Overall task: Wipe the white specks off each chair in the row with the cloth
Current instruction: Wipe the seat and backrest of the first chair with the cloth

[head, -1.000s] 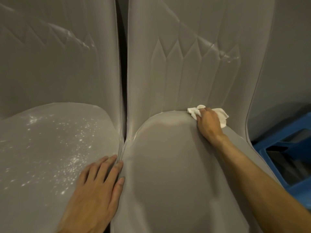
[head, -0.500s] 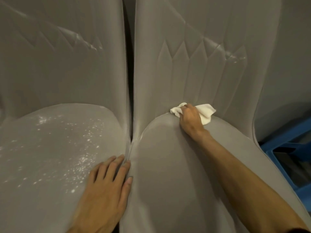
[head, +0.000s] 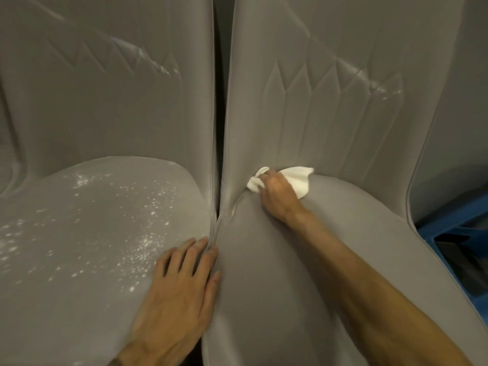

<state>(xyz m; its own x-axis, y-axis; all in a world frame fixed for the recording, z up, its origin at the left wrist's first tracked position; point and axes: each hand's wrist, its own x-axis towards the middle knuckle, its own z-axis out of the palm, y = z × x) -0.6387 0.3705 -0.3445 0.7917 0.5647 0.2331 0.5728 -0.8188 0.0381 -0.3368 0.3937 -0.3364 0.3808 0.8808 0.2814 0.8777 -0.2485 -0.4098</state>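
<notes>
The right hand (head: 277,196) reaches far forward on a long, nearly straight arm, palm down, at the back of the right chair (head: 303,273) where seat meets backrest. Its fingers are curled over the white cloth (head: 298,180), gripping it and pressing it into the crease. One bunched end of the cloth pokes out past the fingertips toward the gap between the chairs; a broader flap spreads out on the other side of the knuckles, lying against the foot of the backrest. The thumb is hidden under the hand, so how it pinches the cloth cannot be told.

The left hand (head: 179,294) lies flat, palm down, on the front inner edge of the left chair (head: 79,260). Its fingers are straight and slightly fanned, holding nothing, with the tips pointing toward the backrest. The outer fingers run along the seam where the two seats touch, and one seems to rest on the right chair's edge.

White specks (head: 137,249) scatter across the left seat, just beyond and beside the left fingertips. The right seat looks clean around the right hand. A blue crate (head: 454,228) stands beyond the right chair.
</notes>
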